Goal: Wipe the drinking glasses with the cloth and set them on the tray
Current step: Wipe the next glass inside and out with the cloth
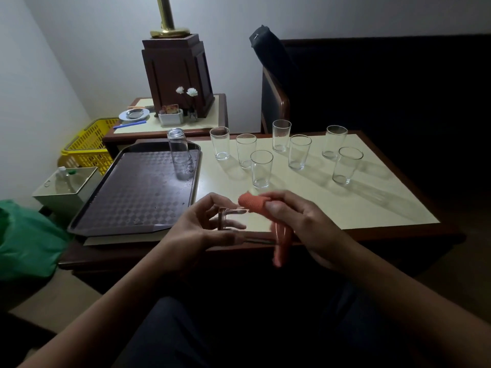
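My left hand [202, 229] holds a clear drinking glass [229, 217] on its side above the table's front edge. My right hand [300, 221] grips an orange cloth [253, 203] and presses it at the glass's mouth; the cloth's tail hangs down below that hand. On the dark purple tray [132, 197] at the left, one glass [180, 150] stands upside down near the far edge. Several more glasses stand upright on the cream tabletop, the nearest one [261, 168] just beyond my hands, others [346, 166] further right.
The cream table [345, 203] has a dark wood rim. Behind it a side table [207, 120] carries a lamp base, a small dish and flowers. A yellow basket [87, 144], a white bin [66, 187] and green cloth [26, 240] sit at left. A dark sofa stands behind.
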Demonstrator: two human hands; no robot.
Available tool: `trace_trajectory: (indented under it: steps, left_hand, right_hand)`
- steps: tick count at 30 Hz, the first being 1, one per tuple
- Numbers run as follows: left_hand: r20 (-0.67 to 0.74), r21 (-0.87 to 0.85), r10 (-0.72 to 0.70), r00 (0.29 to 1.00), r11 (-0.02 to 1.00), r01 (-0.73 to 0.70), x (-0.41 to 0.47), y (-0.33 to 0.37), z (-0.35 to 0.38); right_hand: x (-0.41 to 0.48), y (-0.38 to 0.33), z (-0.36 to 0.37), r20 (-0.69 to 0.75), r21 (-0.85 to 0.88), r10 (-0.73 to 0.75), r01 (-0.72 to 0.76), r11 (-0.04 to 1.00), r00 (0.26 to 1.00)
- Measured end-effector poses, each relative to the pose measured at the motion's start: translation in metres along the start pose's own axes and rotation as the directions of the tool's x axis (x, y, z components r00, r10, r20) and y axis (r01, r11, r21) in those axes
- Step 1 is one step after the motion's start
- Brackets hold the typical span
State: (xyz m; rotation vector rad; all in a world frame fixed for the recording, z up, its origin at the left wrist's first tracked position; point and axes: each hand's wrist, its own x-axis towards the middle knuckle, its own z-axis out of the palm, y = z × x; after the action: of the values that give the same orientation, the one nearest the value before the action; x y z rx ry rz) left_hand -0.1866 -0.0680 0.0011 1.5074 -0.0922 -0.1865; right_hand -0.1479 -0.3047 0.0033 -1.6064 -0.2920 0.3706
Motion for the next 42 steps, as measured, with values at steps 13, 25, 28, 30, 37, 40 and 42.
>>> trace_trajectory:
  steps: [13, 25, 28, 30, 37, 40, 42]
  left_hand:
    - [-0.041, -0.335, -0.366, 0.93, 0.882, 0.332, 0.005, 0.004, 0.017]
    - [0.003, 0.046, -0.086, 0.996, 0.995, 0.086, -0.003, 0.012, 0.007]
    - [-0.004, -0.13, -0.309, 0.951, 0.943, 0.306, 0.002, 0.011, 0.012]
    - [0.059, -0.112, -0.383, 0.922, 0.915, 0.387, 0.001, 0.011, 0.012]
    - [0.047, 0.433, 0.108, 0.993, 0.894, -0.117, -0.006, 0.01, 0.001]
    - [-0.035, 0.255, -0.008, 0.999, 0.967, 0.016, -0.005, 0.01, 0.009]
    - [-0.079, -0.066, -0.219, 0.973, 0.975, 0.214, 0.001, 0.012, 0.012]
  right_hand:
    - [-0.008, -0.017, -0.014, 0.198, -0.077, -0.044, 0.06, 0.995, 0.979]
    - [-0.001, -0.013, -0.007, 0.084, 0.19, 0.048, -0.063, 0.98, 0.995]
    - [-0.008, -0.017, -0.006, 0.098, 0.051, -0.089, 0.084, 0.995, 0.991]
    - [-0.009, -0.017, -0.006, 0.12, 0.029, -0.125, 0.122, 0.992, 0.985]
    - [0.001, -0.01, -0.003, 0.082, 0.302, 0.06, -0.083, 0.95, 0.995]
    - [-0.002, -0.007, 0.001, 0.055, 0.197, -0.01, -0.001, 0.98, 0.998]
    - [-0.006, -0.011, -0.001, 0.075, 0.048, -0.117, 0.113, 0.992, 0.99]
